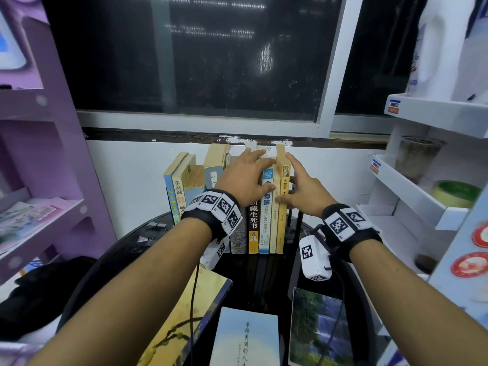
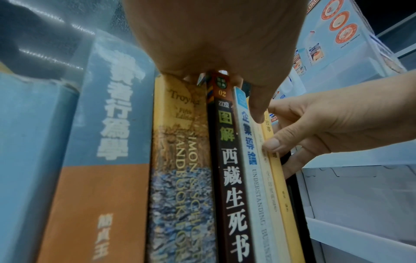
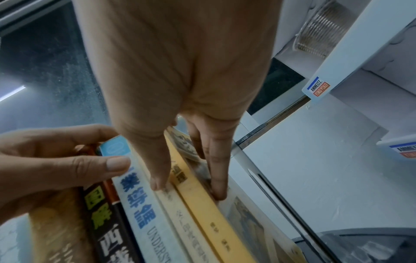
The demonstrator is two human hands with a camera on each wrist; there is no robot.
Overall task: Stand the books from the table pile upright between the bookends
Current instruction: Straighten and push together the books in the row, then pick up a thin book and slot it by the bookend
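Note:
A row of upright books [image 1: 211,180] stands at the back of a round black table [image 1: 126,257], against the wall. My left hand [image 1: 250,173] lies over the tops of the black book [image 1: 253,225] and the white-and-blue book [image 1: 264,223]; its fingers curl behind them and its thumb [image 2: 258,108] presses the blue spine. My right hand [image 1: 293,186] pinches the yellow book [image 1: 281,228] at the row's right end, with the thumb [image 3: 157,183] by the spine and fingers [image 3: 217,188] on its cover. The black right bookend [image 1: 299,220] stands just beyond it. The left bookend is hidden.
Three books lie flat on the near table: a yellow-covered one [image 1: 184,310], a pale blue one [image 1: 248,336] and a waterfall cover [image 1: 317,326]. Binder clips [image 1: 155,225] lie at the back left. A purple shelf [image 1: 39,154] flanks the left and a white rack [image 1: 422,186] the right.

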